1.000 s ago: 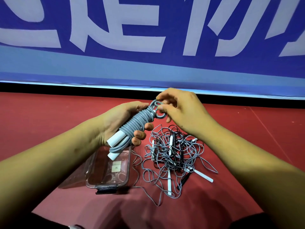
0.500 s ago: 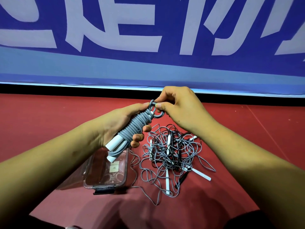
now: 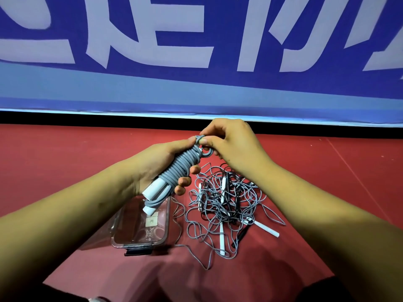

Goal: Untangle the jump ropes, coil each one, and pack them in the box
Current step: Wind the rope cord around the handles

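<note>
My left hand grips a coiled grey jump rope whose two white handles stick out at the lower end, above the box. My right hand pinches the small grey loop at the coil's upper end. Below, on the red floor, lies a tangled pile of grey and black ropes with several white handles and a black one among the strands. A clear plastic box with a dark latch stands open to the left of the pile, partly hidden by my left forearm.
A blue banner with large white characters runs across the back, with a black strip at its foot. Red floor spreads to both sides. A loose grey strand trails from the pile towards me.
My right hand has shifted slightly and tightened its pinch on the loop at the coil's top. The coil has tilted a little more upright in my left hand. The pile and box are unmoved.
</note>
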The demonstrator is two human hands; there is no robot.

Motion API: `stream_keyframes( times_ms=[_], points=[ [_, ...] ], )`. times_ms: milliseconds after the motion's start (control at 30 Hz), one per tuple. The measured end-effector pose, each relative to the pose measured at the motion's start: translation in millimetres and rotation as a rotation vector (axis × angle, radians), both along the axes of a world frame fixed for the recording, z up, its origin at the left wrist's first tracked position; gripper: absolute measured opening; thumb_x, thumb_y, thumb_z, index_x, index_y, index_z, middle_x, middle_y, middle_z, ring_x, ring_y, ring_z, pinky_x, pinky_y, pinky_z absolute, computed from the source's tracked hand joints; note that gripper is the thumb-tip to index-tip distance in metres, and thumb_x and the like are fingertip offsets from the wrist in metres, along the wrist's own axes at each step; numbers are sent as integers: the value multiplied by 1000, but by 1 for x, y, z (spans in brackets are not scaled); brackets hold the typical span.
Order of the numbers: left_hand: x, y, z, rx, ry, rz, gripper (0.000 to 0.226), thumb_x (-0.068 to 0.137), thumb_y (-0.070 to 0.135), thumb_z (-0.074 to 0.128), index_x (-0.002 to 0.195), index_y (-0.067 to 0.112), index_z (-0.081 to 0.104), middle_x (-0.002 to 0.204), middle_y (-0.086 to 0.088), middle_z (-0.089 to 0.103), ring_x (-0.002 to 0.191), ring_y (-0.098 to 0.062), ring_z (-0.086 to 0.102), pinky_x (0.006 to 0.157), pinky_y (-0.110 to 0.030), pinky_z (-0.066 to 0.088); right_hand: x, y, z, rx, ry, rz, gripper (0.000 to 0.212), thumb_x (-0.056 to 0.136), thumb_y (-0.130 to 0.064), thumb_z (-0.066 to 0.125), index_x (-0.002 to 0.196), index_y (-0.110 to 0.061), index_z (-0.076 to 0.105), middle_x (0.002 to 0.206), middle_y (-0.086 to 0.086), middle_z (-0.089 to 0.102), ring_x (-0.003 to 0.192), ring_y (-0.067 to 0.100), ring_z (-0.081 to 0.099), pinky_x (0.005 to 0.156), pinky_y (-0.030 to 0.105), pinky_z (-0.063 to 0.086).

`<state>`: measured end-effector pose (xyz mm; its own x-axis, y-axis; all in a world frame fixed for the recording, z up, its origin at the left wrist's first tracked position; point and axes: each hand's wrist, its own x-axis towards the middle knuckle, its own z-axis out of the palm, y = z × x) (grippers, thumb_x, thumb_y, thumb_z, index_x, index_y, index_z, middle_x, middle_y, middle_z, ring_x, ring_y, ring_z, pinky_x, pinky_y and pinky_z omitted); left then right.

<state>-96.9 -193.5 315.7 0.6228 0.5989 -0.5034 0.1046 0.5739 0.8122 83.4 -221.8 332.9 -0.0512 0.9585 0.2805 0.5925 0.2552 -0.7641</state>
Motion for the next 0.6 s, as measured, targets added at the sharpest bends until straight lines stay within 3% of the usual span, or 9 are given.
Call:
stream_keyframes(
  times_ms=[100,167,333,467,600],
  points=[
    [-1,-5,6,-84,-88,-58,42,93,52,46,114,16,47,69,-6,47,40,-16,43,40,-21,40,2,2,-3,-106,243,63,8,84,-4,72,91,0,70,75,17,69,49,14,55,51,27,53],
    [-2,-5,7,-83,-116,-69,46,92,53,44,115,13,48,69,-6,47,41,-16,42,40,-21,40,1,2,-3,-118,305,109,11,85,0,70,95,2,68,79,18,68,51,17,58,52,27,55],
    [-5,-3,12,-100,-204,-69,50,95,54,40,95,9,62,71,-6,45,43,-16,40,41,-22,38,0,4,-3,-166,444,262,28,87,13,60,114,6,59,89,18,55,61,12,61,62,24,56],
    [-4,-6,10,-66,-120,-72,50,96,56,39,95,10,60,71,-7,47,43,-18,41,42,-23,39,0,5,-11,-151,441,183,15,84,10,65,94,0,60,80,19,59,53,16,61,52,26,54],
    [-3,-7,8,-35,-98,-95,52,95,60,38,96,12,58,72,-7,47,44,-18,42,42,-23,40,0,5,-15,-188,526,149,10,81,5,71,84,0,63,69,7,68,51,25,61,51,28,55]
  ],
)
